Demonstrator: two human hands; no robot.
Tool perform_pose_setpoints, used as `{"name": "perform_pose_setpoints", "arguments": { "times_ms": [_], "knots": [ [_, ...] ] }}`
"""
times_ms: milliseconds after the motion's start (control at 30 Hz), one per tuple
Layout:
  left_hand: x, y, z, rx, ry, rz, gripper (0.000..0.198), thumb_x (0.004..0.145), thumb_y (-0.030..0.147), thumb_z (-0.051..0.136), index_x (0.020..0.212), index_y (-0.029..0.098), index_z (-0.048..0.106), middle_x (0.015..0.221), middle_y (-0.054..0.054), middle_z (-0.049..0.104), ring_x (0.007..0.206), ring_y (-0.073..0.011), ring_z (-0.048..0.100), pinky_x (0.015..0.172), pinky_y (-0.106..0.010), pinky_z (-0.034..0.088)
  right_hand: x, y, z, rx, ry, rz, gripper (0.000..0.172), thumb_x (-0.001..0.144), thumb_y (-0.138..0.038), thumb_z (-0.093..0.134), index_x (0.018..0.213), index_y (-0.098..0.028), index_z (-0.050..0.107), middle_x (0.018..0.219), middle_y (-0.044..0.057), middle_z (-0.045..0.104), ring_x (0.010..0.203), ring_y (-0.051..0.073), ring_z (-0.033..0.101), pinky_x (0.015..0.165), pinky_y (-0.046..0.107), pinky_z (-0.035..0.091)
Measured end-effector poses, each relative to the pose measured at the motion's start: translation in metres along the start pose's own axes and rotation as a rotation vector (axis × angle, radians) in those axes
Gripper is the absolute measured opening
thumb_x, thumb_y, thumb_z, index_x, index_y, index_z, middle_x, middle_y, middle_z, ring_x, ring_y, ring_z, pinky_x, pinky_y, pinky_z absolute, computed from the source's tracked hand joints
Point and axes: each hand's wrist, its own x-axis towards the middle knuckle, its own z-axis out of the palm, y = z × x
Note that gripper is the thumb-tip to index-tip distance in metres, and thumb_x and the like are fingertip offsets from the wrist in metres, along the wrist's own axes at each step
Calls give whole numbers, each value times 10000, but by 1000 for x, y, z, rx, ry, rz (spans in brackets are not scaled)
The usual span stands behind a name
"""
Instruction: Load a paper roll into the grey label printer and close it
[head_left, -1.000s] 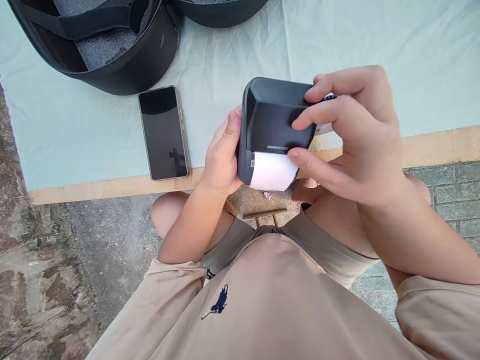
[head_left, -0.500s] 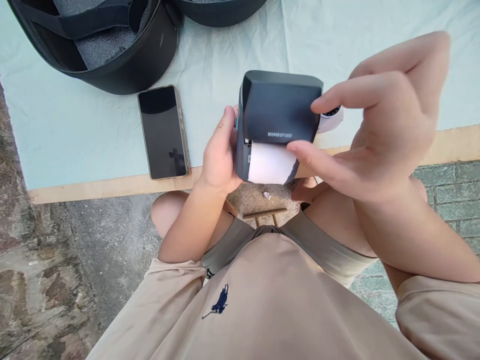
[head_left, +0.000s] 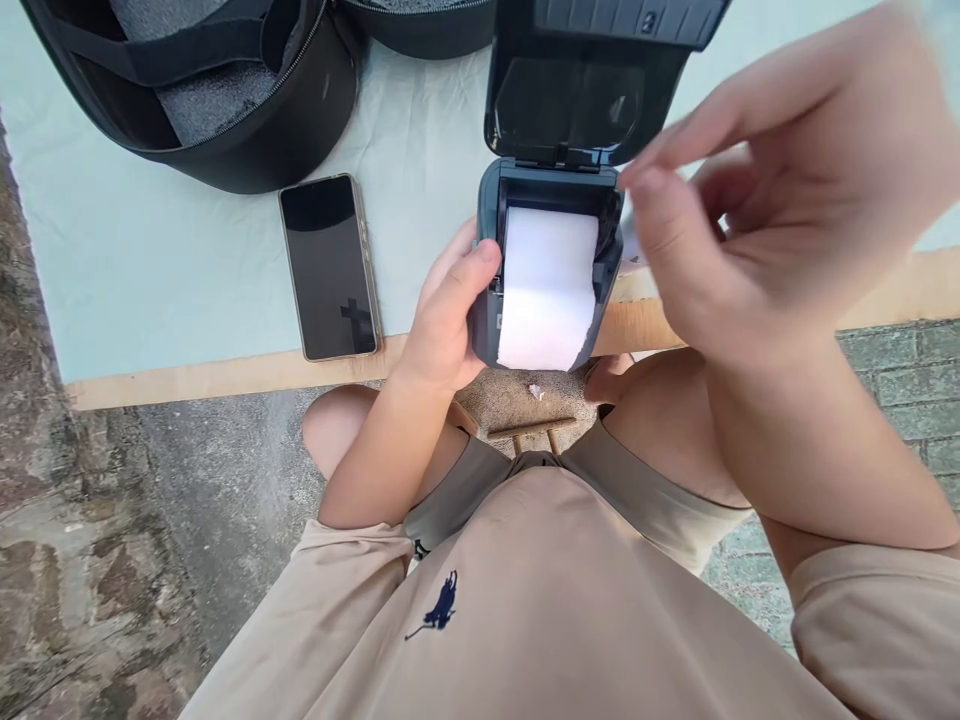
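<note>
A dark label printer rests in my left hand, with the fingers beneath and the thumb over its left rim. Its lid stands swung up at the far side, showing the inner face. Inside lies a roll of white label paper, its torn end hanging over the front lip. Close to the hinge's right corner is my right hand, blurred in part. Its thumb and forefinger come together at the tips, and I see nothing between them.
A phone lies dark-screened left of the printer on the pale table cloth. Behind it stands an unzipped black case with grey foam inside. The table's wooden edge runs just before my knees. Something pale is mostly hidden behind the right hand.
The printer's lid has swung up and away from me, uncovering the paper roll. My right hand has moved up from the lid's front edge. My left thumb has shifted onto the rim.
</note>
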Motion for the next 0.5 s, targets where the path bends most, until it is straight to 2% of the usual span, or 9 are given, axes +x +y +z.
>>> {"name": "perform_pose_setpoints", "arguments": {
  "times_ms": [67,100,233,367,433,500],
  "knots": [
    [-1,2,3,10,14,-7,223,866,462,600,917,249,641,1092,-47,707,1412,-293,469,1061,-424,525,4,-4,-3,-119,-59,-112,63,854,-221,572,898,-226,617,818,-22,665,565,95,493,527,299,369],
    [-1,2,4,15,25,-2,238,863,473,609,923,244,638,1081,-46,704,1404,-293,482,1051,-416,532,5,-6,-5,-168,-118,-145,91,827,-199,587,902,-235,624,777,-29,656,570,102,503,523,296,362],
    [-1,3,6,6,9,6,276,859,488,635,983,241,630,1056,-44,705,1367,-308,527,1037,-420,542,13,-11,-3,-378,-324,-130,177,802,-268,624,978,-260,632,776,-8,656,588,136,525,475,281,235],
    [0,2,3,-5,-66,18,283,841,456,669,1036,255,626,1037,-53,730,1347,-329,540,1060,-459,534,19,-15,-2,-545,-386,-146,197,769,-336,674,949,-268,632,665,-10,618,471,107,394,433,277,107],
    [-1,3,3,-2,-64,7,276,878,438,626,1081,251,617,1066,-47,727,1366,-318,529,1078,-460,522,21,-20,-7,-500,-425,-130,182,788,-307,659,964,-275,630,664,-8,612,480,108,396,425,287,153],
    [-2,5,4,-9,-33,3,276,917,419,572,1126,243,605,1111,-29,712,1393,-299,509,1095,-442,507,23,-25,-16,-347,-458,-54,216,814,-279,632,1028,-301,629,743,-8,641,555,124,480,437,300,269]
  ]
}}
